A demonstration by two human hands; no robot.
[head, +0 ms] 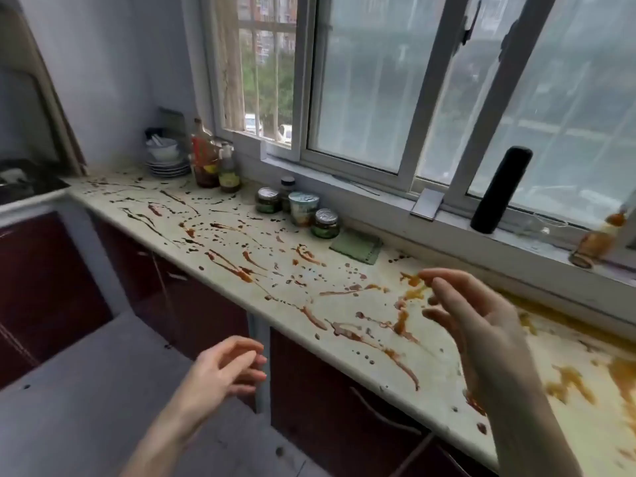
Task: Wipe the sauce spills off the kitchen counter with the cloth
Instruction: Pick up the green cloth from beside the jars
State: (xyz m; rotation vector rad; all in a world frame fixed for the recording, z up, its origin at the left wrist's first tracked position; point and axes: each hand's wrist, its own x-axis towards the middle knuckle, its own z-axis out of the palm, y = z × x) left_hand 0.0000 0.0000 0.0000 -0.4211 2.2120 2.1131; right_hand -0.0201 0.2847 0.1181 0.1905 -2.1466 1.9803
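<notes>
A long pale kitchen counter (282, 304) runs from far left to near right, streaked and dotted with brown and orange sauce spills (237, 270). A folded green cloth (356, 245) lies flat near the back wall, under the window. My right hand (481, 325) hovers above the counter, in front of and to the right of the cloth, fingers loosely spread and holding nothing. My left hand (225, 368) hangs in front of the counter edge, over the floor, fingers relaxed and empty.
Several jars and a cup (303, 208) stand left of the cloth. Bottles (206, 156) and stacked dishes (167, 160) fill the far corner. A black cylinder (500, 191) and a sauce bottle (595, 241) sit on the window sill. A stove (24, 182) lies far left.
</notes>
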